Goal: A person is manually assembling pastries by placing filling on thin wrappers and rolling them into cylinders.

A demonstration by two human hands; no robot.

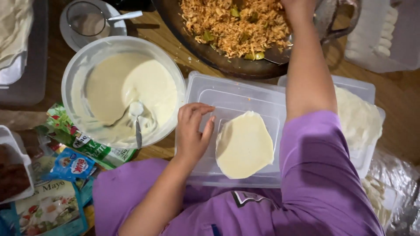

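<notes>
A round pale wrapper [244, 146] lies flat on a clear plastic lid [232, 94] in front of me. My left hand [192, 131] rests on the lid just left of the wrapper, fingers loosely apart and empty, the thumb at the wrapper's edge. My right hand [299, 8] reaches far over a dark pan [218, 63] of orange shredded filling [232, 26]. The bowl of a metal spoon [276, 56] shows in the filling under that arm, and the grip itself is cut off by the top edge.
A clear bowl of white batter [122, 87] with a spoon [137, 124] stands at the left. A strainer on a plate [87, 19] is behind it. Stacked wrappers [358, 118] sit right. Rolled white pieces [378, 30] fill a far-right tray. Sauce packets [70, 168] lie near left.
</notes>
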